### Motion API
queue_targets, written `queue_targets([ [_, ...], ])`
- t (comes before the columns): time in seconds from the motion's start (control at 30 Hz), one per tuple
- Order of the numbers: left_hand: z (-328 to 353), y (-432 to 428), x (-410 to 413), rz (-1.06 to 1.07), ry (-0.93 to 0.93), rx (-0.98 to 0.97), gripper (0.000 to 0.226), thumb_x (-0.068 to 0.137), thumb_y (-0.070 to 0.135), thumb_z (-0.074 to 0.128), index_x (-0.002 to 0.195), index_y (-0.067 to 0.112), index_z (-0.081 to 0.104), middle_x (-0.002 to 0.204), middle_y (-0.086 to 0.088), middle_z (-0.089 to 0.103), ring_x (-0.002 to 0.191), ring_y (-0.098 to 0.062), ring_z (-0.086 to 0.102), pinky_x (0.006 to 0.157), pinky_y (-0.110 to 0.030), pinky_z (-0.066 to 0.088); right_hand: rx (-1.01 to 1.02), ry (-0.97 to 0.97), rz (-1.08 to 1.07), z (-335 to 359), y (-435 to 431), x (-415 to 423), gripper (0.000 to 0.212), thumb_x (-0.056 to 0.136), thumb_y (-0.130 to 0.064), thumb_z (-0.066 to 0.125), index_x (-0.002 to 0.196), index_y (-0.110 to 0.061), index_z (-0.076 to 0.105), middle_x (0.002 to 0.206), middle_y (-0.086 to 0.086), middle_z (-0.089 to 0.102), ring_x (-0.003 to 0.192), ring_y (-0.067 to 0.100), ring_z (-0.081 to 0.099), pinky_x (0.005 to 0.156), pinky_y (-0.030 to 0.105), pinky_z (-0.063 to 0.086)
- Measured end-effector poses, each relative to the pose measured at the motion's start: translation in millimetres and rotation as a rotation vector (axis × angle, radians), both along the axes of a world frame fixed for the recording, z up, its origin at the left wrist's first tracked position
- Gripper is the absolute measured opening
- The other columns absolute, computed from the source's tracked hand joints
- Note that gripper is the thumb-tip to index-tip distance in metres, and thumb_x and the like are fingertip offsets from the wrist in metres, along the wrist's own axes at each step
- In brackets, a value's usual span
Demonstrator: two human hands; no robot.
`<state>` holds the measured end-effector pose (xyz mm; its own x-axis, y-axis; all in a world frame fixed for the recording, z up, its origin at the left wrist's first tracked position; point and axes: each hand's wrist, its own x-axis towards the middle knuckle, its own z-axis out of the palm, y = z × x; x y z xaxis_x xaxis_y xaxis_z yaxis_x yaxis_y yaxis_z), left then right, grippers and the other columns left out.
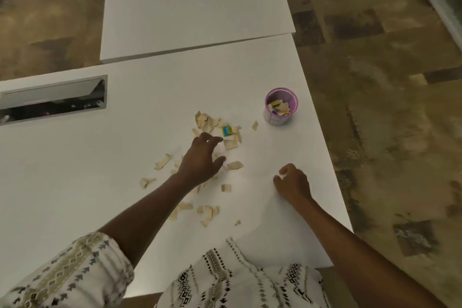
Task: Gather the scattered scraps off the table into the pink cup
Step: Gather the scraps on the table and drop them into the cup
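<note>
Several beige paper scraps (207, 121) lie scattered across the middle of the white table (75, 182), with one blue and yellow scrap (227, 130) among them. The pink cup (281, 107) stands upright at the right, holding a few scraps. My left hand (201, 160) reaches over the pile, fingers spread and curled down onto the scraps near the blue piece. My right hand (292, 182) rests on the table to the right of the pile, fingers curled loosely; nothing shows in it. More scraps (208, 214) lie close to my body, some hidden under my left forearm.
A metal cable slot (52, 100) is sunk into the table at the left. A second white table (195, 7) butts against the far side. The table's right edge (325, 157) runs close past the cup, with patterned floor beyond.
</note>
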<state>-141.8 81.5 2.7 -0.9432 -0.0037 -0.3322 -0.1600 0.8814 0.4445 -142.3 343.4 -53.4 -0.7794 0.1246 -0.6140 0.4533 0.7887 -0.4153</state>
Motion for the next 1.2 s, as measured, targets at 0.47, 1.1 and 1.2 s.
queue_targets([
  [0.47,-27.1,-47.6,159.3,0.313,-0.239,0.134,0.021,0.089,0.031,0.069,0.071,0.026,0.059,0.070,0.008,0.058,0.071,-0.016,0.057,0.066,-0.028,0.044,-0.288,-0.320,0.627,31.7,-51.6,56.8,0.019,0.087,-0.019,0.060,0.097,-0.016,0.075,0.089,-0.001,0.077,0.074,0.010,0.069,0.063,0.016,0.048],
  [1.1,-29.9,-59.4,149.6,0.424,-0.009,-0.054,0.052,0.085,0.030,0.068,0.131,0.013,0.053,0.124,-0.014,0.052,0.112,-0.035,0.053,0.085,-0.043,0.053,-0.005,0.343,0.439,20.5,-120.5,5.3,0.039,0.091,-0.019,0.062,0.129,-0.013,0.057,0.127,0.015,0.055,0.116,0.033,0.055,0.092,0.038,0.049],
  [1.2,-37.1,-71.3,172.0,0.601,-0.221,-0.109,0.073,0.081,0.038,0.074,0.138,0.011,0.037,0.126,-0.018,0.041,0.115,-0.040,0.050,0.085,-0.048,0.054,0.178,0.164,0.469,14.1,-113.2,3.9,0.057,0.090,-0.020,0.062,0.142,-0.011,0.042,0.137,0.018,0.042,0.125,0.037,0.044,0.095,0.042,0.047],
])
